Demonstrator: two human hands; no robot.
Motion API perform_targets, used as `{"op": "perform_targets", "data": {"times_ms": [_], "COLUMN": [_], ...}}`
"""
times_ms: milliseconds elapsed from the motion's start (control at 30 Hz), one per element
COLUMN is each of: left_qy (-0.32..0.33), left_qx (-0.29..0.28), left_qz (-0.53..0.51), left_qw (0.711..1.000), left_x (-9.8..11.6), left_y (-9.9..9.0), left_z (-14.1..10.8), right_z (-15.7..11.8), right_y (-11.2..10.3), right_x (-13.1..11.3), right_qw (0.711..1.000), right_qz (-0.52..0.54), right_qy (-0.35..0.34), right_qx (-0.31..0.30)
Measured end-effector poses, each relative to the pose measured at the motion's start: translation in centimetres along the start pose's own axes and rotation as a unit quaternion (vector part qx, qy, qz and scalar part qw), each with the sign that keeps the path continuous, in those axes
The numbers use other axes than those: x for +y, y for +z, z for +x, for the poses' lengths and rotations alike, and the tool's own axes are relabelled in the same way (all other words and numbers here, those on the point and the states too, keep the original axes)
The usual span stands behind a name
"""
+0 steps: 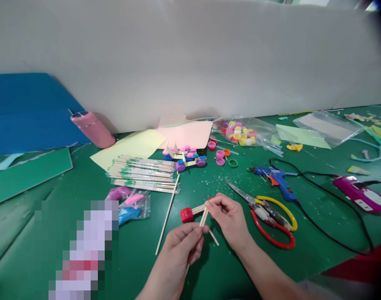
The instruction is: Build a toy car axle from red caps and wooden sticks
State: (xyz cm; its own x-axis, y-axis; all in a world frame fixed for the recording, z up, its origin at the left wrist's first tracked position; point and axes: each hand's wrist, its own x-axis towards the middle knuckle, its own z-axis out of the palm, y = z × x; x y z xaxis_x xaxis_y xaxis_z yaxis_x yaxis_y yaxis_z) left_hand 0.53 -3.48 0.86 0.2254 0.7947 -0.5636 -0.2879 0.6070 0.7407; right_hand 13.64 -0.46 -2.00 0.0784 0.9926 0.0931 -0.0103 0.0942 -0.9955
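On the green tabletop (128,258), with the scissors (265,216) as the landmark, both hands work over the area just to their left. The left hand (184,246) is closed, its thumb and fingers pinching thin wooden sticks (204,217) that stand tilted between the two hands. The right hand (226,216), nearer to the scissors, pinches the upper end of these sticks between thumb and fingertips, its other fingers curled. A red block (186,214) lies farther left of the scissors, just beyond the left hand, with short sticks running from it towards the right fingertips; whether they are joined to the held ones cannot be told. A single loose stick (168,214) lies left of the scissors, past the block, and beyond it are a pile of wrapped sticks (143,173) and plastic-wrapped purple, pink and blue packets (132,202). Behind and left of the scissors are small wheeled models (190,160), a green bottle cap (233,163) and a clear bag of coloured caps (240,134). A pink tumbler (93,129) leans far left of the scissors. Behind their handles lies a blue glue gun (279,181), and well to their right a purple device (362,193) with a black cable.
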Motion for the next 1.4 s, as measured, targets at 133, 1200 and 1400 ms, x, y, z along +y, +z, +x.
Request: {"op": "perform_targets", "data": {"times_ms": [133, 1200, 1400], "left_qy": [-0.002, 0.031, 0.032], "left_qx": [0.001, 0.007, 0.009], "left_qz": [0.000, 0.013, 0.008], "left_qw": [1.000, 0.999, 0.999], "left_x": [-0.1, -0.9, -1.0], "left_y": [-0.1, -0.7, -0.7], "left_z": [-0.1, 0.6, 0.6], "right_z": [0.0, -0.7, -0.6], "right_y": [0.1, 0.6, 0.6], "right_x": [-0.1, -0.7, -0.6], "right_qw": [1.000, 0.997, 0.998], "right_qz": [-0.003, 0.017, 0.011], "right_qy": [-0.005, -0.025, -0.020], "right_qx": [0.001, -0.066, -0.065]}}
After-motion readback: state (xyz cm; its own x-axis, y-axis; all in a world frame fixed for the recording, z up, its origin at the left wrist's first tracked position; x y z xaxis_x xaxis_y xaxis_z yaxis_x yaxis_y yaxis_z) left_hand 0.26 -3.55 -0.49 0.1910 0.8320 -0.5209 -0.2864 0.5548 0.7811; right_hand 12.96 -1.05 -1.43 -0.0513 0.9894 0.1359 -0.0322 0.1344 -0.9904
